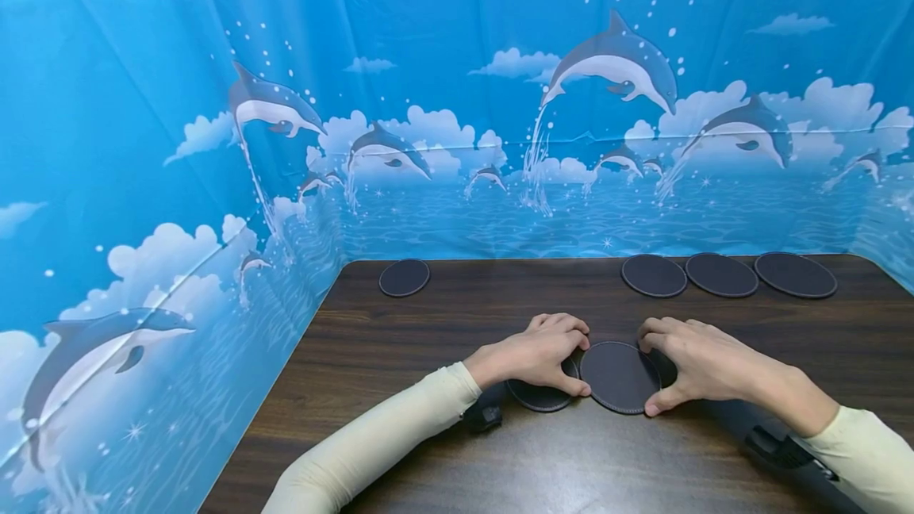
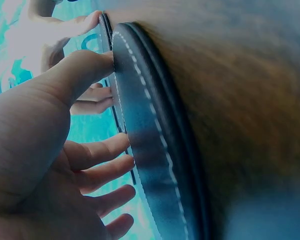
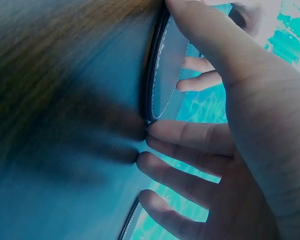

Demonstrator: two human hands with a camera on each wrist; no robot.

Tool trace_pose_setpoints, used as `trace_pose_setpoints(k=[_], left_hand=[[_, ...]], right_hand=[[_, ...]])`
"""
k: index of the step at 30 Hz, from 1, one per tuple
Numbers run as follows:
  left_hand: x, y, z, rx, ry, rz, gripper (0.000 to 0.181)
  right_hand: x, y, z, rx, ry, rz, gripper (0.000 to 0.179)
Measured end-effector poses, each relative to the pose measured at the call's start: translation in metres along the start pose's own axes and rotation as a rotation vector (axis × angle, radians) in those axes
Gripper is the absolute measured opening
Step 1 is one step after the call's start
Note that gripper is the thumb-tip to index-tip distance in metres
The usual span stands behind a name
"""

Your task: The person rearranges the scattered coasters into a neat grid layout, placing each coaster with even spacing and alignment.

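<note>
Left hand (image 1: 544,351) and right hand (image 1: 707,359) clasp opposite edges of a black, round, stitched, leather-like disc (image 1: 620,377), lower right of centre, apparently to steady it evenly; a neighbouring black round disc (image 1: 539,400) lies beneath the left palm.

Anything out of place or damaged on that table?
No spill or damage stands out. Mildly odd: the far-left coaster sits alone, while three coasters form a far-right row and two coasters lie by the left hand and right hand.
</note>
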State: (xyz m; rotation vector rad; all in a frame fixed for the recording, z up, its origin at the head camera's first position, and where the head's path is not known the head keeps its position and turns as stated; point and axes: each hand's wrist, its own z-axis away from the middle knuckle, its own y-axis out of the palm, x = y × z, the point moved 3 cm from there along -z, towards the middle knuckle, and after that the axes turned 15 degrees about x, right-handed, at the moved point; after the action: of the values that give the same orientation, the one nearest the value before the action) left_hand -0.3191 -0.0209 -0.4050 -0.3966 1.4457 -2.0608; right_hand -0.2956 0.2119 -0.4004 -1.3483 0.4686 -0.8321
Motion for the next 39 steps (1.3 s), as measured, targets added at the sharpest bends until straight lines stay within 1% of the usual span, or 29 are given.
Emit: trace_pose_setpoints(k=[7, 13, 17, 20, 22, 29, 35, 39], left_hand=[[-0.001, -0.001, -0.002, 0.010, -0.001, -0.007, 0.060], [-0.001, 0.001, -0.001, 0.013, 0.010, -0.012, 0.063], [0.002, 0.003, 0.001, 0.028, 0.015, 0.009, 0.064], [0.005, 0.004, 0.004, 0.032, 0.020, 0.029, 0.064], [0.006, 0.004, 0.005, 0.030, 0.028, 0.035, 0.065], [0.007, 0.003, 0.005, 0.023, 0.051, 0.040, 0.066], [0.005, 0.000, 0.004, 0.017, 0.045, 0.041, 0.066], [0.008, -0.002, 0.004, 0.007, 0.024, 0.052, 0.069]], right_hand=[[-0.002, 0.000, 0.000, 0.004, 0.014, -0.005, 0.090], [-0.003, 0.001, -0.001, 0.003, 0.030, -0.024, 0.088], [-0.006, 0.000, -0.004, -0.030, 0.039, -0.049, 0.082], [-0.008, -0.001, -0.007, -0.062, 0.027, -0.061, 0.079], [-0.008, -0.001, -0.009, -0.068, 0.021, -0.065, 0.077], [-0.008, -0.004, -0.007, -0.032, 0.019, -0.075, 0.077], [-0.009, -0.007, -0.007, -0.047, 0.009, -0.073, 0.076], [-0.009, -0.009, -0.010, -0.065, 0.004, -0.064, 0.076]])
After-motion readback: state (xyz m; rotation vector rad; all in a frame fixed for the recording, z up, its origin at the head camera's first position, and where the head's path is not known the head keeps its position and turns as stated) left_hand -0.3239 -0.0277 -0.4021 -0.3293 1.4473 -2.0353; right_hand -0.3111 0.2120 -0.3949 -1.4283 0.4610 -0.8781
